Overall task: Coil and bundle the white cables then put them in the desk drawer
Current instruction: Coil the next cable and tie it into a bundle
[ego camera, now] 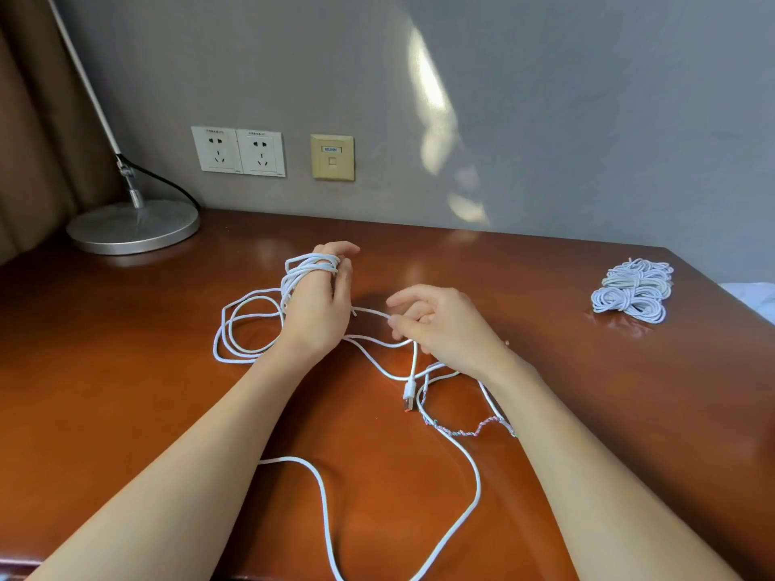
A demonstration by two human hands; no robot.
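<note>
The scene is lit evenly by soft daylight, and only faint, diffuse shadows are cast. Pale, blurred patches of light are thrown across the grey wall (545, 98), brightest near its middle. Hazy reflections are carried by the glossy brown desk (126, 371) along its far edge. The white cable (461, 475) is rendered bright, with distinct edges. Shapes near the lower corners are stretched by the wide-angle lens, and fine detail is slightly softened throughout.

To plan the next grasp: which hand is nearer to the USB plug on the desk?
Right. The right hand pinches the white cable just beyond the USB plug. The left hand, with cable wrapped round it, is farther away, beyond and to the left.
</note>
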